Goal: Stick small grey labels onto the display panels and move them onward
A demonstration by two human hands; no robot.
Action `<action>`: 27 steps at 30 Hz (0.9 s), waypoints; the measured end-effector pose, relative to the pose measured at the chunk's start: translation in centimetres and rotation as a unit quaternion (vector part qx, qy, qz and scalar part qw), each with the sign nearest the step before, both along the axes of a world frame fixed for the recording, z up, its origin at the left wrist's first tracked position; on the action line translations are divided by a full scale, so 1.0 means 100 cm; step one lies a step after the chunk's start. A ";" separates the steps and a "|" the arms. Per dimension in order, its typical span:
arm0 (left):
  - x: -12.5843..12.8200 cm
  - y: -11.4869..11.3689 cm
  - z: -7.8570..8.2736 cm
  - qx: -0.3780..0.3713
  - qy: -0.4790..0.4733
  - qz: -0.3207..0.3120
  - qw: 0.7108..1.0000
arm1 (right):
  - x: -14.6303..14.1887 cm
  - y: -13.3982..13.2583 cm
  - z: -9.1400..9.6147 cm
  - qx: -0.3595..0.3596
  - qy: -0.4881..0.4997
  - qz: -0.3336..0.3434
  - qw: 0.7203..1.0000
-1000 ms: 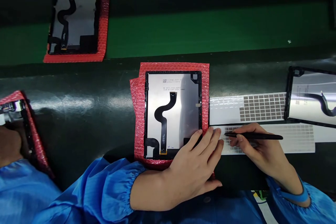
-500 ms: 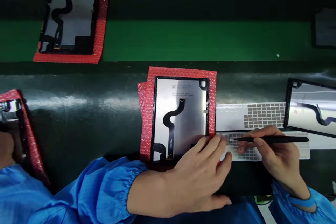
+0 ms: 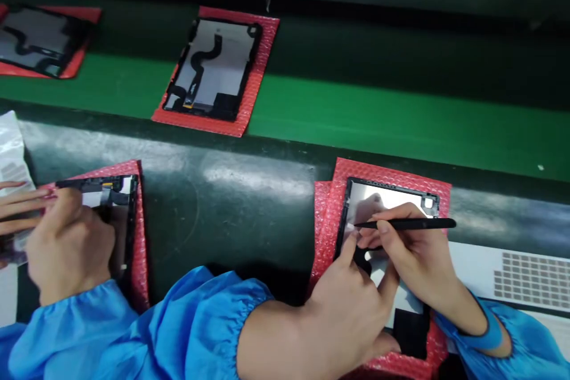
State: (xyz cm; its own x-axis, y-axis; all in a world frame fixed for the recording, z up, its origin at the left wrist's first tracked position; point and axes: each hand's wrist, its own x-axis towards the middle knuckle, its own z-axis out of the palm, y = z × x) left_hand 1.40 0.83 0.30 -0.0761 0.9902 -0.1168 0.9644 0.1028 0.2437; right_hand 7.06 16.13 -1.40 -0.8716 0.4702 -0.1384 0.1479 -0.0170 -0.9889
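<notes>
A display panel [image 3: 411, 292] with a silvery back and black frame lies in front of me on red bubble wrap [image 3: 329, 237]. My right hand [image 3: 414, 252] pinches black tweezers [image 3: 414, 224] over the panel's upper left part. A tiny pale piece [image 3: 350, 227] shows at their tip; its kind is too small to make out. My left hand [image 3: 345, 306] rests over the panel's left side, holding nothing, its index finger stretched up close to the tweezer tip and the thumb apart. Both hands cover much of the panel's dark ribbon cable.
A white sheet with grey stickers [image 3: 529, 279] lies to the right. On the green strip behind are another panel [image 3: 211, 68] on red wrap and a second one [image 3: 40, 41] farther left. A co-worker's hands [image 3: 73, 243] work over a panel at the left.
My right hand has carried the tweezers from the sticker sheet to the panel. My left hand has shifted from the panel's lower right edge to its left side. The view has swung left.
</notes>
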 end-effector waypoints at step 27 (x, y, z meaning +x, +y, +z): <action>0.026 -0.019 -0.034 0.019 -0.209 0.136 0.968 | -0.005 0.001 0.000 0.033 -0.054 0.020 0.998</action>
State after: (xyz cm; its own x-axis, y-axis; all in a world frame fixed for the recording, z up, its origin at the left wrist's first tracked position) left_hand 4.04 -1.03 -3.11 -0.2890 0.9444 -0.1569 0.7196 0.3223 0.6151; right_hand 6.58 16.24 -1.41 -0.8714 0.4466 -0.2031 0.2534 0.0553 -0.9658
